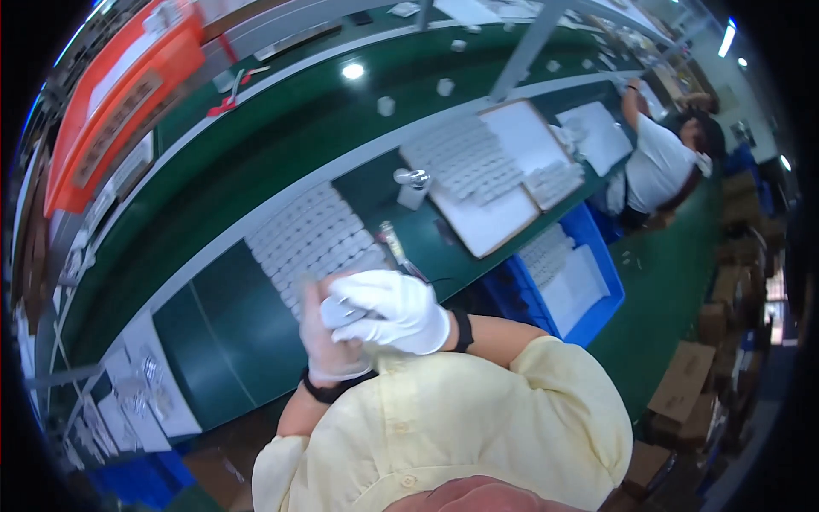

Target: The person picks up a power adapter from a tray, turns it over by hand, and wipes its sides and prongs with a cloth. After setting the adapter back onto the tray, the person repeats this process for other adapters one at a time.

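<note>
Both my hands wear white gloves and meet just in front of my chest, at the near edge of the green bench. In my right hand [399,309], closed with bent fingers, is a small pale rounded piece [339,312]; its exact kind does not show. My left hand [326,341] is pressed up against the same piece, but motion smears its fingers. Just beyond the hands, rows of small white parts [317,232] lie on the bench [226,316]. A thin marker-like tool [392,242] lies to their right.
Farther right are a board of white parts [465,158], a clear round object [416,178] and a blue crate [610,294]. A green conveyor [281,141] carries scattered white pieces beyond the bench. Orange bins [119,111] stand at far left. Another person [661,162] works at far right.
</note>
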Tool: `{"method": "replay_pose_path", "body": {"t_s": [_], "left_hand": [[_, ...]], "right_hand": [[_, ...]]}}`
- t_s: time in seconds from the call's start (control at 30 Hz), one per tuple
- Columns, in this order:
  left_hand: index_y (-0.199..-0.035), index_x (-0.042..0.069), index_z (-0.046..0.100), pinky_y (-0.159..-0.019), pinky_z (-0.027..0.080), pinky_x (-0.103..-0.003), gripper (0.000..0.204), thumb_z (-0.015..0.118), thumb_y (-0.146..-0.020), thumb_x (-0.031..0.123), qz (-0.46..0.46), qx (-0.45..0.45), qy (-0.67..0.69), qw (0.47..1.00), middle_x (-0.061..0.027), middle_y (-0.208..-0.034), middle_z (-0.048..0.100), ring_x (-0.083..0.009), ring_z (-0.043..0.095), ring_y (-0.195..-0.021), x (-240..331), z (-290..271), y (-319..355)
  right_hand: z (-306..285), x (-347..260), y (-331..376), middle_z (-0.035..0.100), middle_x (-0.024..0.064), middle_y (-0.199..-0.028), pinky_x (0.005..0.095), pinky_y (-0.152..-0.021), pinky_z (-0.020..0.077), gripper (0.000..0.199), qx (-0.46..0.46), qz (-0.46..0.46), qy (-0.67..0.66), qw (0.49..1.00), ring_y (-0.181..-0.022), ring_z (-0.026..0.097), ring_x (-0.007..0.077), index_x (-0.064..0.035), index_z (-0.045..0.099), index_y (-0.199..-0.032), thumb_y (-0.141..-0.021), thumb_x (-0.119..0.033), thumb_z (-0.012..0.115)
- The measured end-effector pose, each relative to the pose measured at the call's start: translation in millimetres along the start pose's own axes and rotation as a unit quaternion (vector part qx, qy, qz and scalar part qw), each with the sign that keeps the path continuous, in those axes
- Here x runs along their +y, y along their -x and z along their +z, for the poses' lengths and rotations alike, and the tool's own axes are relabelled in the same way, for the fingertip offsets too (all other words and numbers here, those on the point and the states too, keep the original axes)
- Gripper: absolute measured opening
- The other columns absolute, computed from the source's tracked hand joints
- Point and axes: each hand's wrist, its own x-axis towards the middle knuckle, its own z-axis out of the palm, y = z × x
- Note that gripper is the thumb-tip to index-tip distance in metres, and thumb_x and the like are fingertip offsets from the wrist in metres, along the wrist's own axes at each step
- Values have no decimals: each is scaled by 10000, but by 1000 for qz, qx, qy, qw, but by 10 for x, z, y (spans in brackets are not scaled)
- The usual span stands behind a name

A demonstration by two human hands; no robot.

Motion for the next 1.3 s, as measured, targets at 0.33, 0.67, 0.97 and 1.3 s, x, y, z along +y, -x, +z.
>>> {"method": "replay_pose_path", "body": {"t_s": [0.33, 0.67, 0.97, 1.3], "left_hand": [[-962, 44, 621, -391, 354, -240, 568, 270, -1034, 485, -121, -46, 95, 987, -48, -784, 642, -117, 513, -516, -7, -211, 19], [-1105, 5, 615, -655, 463, -272, 553, 253, -1042, 419, 204, -3, -227, 952, -97, -902, 643, -143, 560, -702, 35, -73, 150], [-1215, -31, 538, -867, 452, -388, 361, 360, -1018, 215, 452, -66, -444, 771, -132, -1090, 586, -245, 560, -930, -31, -286, 116], [-1204, -19, 493, -870, 455, -332, 404, 332, -1047, 317, 321, -6, -320, 891, -134, -1123, 572, -198, 556, -988, -42, -269, 172]], "right_hand": [[4, 210, 298, 674, 154, -1004, 360, -629, 541, 364, -53, -38, 87, 994, -762, 670, 305, -40, 675, -1073, -730, -100, 782], [170, 92, 332, 659, 117, -944, 340, -506, 494, 340, 3, -51, 90, 995, -639, 635, 287, -79, 646, -1041, -731, -87, 785], [103, -21, 349, 640, 122, -875, 344, -504, 464, 388, -11, -43, 83, 996, -604, 603, 268, -39, 584, -1085, -754, -73, 784], [-5, -83, 255, 632, 78, -818, 342, -465, 426, 363, -160, -94, 109, 977, -553, 573, 245, -62, 651, -1019, -708, -146, 818]]}}
